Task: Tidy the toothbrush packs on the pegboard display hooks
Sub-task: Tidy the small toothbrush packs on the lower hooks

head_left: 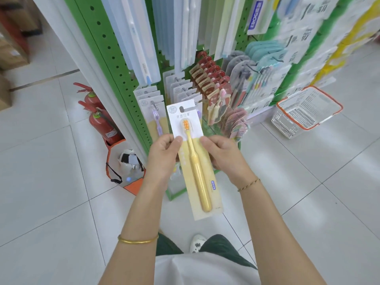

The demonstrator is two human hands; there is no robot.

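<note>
Left hand: the left hand (164, 153) has its grip closed on the left edge of the yellow toothbrush pack (197, 171). The thumb lies on the card front and the fingers are curled behind it.
Right hand: the right hand (224, 155) pinches the opposite edge at about the same height, thumb in front. The two-sided grip probably keeps the long card flat and from swinging.
Task's thing: the yellow toothbrush pack is off any hook and is held in the air in front of the lower rows, brush head up and printed face toward the person. Its base tilts slightly to the right.
Hang hole: the hang hole (182, 109) sits at the top of the card, near hook height. This suggests the pack is being lined up for hanging.
Nearest row: the purple-brush pack (154, 120) hangs on a hook (154, 105) just left of the held card. Its card has the same design, so this may be where the pack belongs.
Next rows: the grey-white packs (183, 89) hang stacked behind the held card. The red-topped packs (207, 77) fan out to the right.
Backing: the green pegboard (123, 68) carries all the hooks, with long pale packs above them.
Floor, left: the fire extinguishers (102, 124) stand beside the rack's end.
Floor, far right: the shopping basket (308, 110) rests on the tiles, well apart from the hands.
</note>
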